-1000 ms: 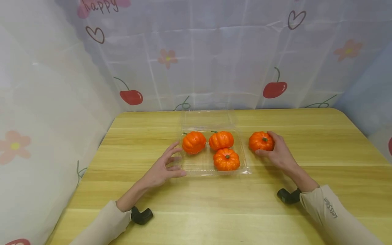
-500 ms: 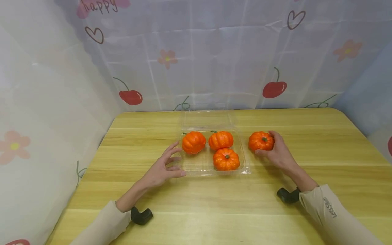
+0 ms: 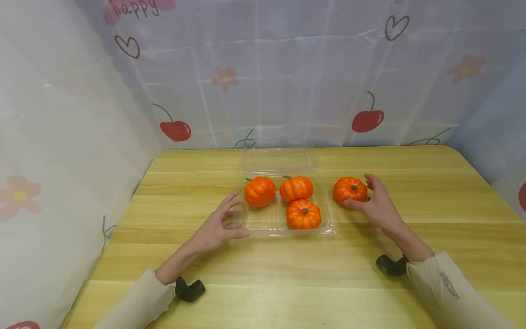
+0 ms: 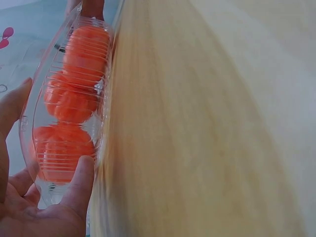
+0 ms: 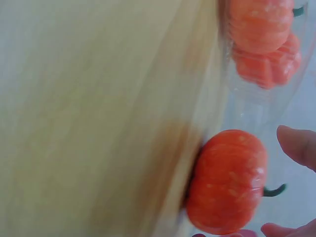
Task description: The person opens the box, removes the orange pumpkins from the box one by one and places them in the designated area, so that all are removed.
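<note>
My left hand rests at the left side of a clear plastic clamshell box, fingers spread; its thumb lies along the front wall in the left wrist view. Three orange toy pumpkins sit inside: one at back left, one at back right and one at front right. A fourth pumpkin stands on the table just right of the box, its green stem up. Around its right side my right hand is spread, with gaps from the pumpkin to the fingers in the right wrist view.
The box's transparent lid is folded back towards the rear edge of the wooden table. Behind hangs a printed cloth, with more cloth at both sides. A black device sits at each wrist.
My right hand has loosened from the pumpkin beside the box and drawn slightly right, fingers opening. That pumpkin, the box and my left hand stay in place.
</note>
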{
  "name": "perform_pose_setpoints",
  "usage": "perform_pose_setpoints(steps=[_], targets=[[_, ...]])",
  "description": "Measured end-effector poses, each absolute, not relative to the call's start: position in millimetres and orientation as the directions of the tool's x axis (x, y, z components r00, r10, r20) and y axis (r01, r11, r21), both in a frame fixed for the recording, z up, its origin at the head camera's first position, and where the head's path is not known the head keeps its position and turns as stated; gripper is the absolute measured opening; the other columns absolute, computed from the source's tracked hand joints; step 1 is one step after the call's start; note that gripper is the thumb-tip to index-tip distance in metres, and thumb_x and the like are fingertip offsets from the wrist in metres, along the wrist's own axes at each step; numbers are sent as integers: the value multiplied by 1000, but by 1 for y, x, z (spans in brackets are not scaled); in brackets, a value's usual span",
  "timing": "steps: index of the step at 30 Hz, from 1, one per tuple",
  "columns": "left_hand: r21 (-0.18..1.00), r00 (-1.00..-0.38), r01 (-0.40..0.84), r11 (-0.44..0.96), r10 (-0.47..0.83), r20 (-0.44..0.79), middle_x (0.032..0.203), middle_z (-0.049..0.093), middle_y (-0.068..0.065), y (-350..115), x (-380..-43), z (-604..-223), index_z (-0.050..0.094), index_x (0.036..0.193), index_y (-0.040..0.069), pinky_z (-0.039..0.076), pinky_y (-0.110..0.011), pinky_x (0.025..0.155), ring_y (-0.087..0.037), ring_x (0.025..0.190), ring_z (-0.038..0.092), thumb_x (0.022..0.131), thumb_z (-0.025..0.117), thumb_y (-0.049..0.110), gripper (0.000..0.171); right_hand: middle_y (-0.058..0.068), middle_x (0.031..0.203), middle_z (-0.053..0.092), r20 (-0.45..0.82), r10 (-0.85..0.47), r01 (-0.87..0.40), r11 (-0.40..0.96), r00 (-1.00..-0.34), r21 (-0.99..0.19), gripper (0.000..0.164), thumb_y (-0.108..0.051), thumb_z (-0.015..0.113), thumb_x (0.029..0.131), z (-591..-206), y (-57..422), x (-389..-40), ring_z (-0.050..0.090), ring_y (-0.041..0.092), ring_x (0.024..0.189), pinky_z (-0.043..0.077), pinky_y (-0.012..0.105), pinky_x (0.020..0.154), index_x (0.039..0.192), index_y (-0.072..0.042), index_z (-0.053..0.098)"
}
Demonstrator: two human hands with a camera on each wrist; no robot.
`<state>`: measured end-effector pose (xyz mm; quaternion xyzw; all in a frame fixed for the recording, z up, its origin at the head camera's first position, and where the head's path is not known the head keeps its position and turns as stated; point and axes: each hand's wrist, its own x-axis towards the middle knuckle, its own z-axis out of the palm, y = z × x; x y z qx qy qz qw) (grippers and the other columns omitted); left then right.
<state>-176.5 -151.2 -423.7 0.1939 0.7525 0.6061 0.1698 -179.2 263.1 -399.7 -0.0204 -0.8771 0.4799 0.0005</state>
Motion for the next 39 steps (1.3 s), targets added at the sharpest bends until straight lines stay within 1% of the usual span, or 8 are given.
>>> perform_pose_setpoints(steps=[9,12,15,17,19,25,32,39], targets=[[979,-865,91,185,502,-15,163,9,6,-152,-176,-423,35,151,11,46,-41,103,-36,137,37,82,82,12,83,36,148,19,81,-5,-71,534,-997,-842,86,-12,78,85,-377,250,-159,23,53,135,31,66,106,144,14,22],[978,-867,90,187,498,-15,163,11,6,-152,-176,-424,34,152,12,46,-41,103,-36,137,37,82,82,12,85,32,146,26,129,-31,-127,500,-991,-857,78,-11,77,86,-370,241,-150,28,50,133,33,62,106,141,14,27],[977,-868,94,193,496,-14,162,12,6,-152,-176,-423,34,152,13,46,-40,103,-35,137,37,82,82,12,85,25,141,37,172,-41,-172,447,-984,-878,67,-8,75,88,-365,230,-142,37,43,130,40,42,108,137,11,35],[976,-867,97,194,499,-13,162,11,7,-152,-176,-424,34,152,13,46,-40,103,-35,137,37,82,82,12,84,21,137,44,189,-54,-193,425,-981,-884,61,-8,75,88,-362,222,-139,44,39,127,44,26,103,135,8,39],[976,-865,100,194,502,-12,163,10,6,-152,-176,-424,35,151,12,45,-41,103,-35,137,37,83,82,12,83,18,137,46,186,-79,-202,412,-979,-889,60,-9,76,88,-359,214,-135,47,37,126,46,20,98,135,5,41],[974,-866,99,202,500,-15,162,12,5,-151,-177,-424,33,152,14,45,-41,103,-35,137,38,83,82,13,85,19,137,47,142,-203,-220,446,-969,-867,61,-16,78,86,-355,197,-136,47,38,128,40,48,107,134,4,46],[972,-867,98,211,498,-21,162,12,6,-150,-177,-423,35,152,14,46,-40,103,-34,137,38,82,82,13,84,21,135,52,84,-304,-237,511,-949,-826,65,-23,80,85,-364,182,-148,48,38,124,43,53,103,135,4,49],[973,-867,101,206,499,-16,162,12,8,-150,-177,-423,35,151,14,47,-39,102,-34,136,39,82,82,13,84,20,132,56,37,-324,-236,603,-945,-762,65,-28,78,84,-366,166,-153,54,36,118,46,53,99,132,5,52]])
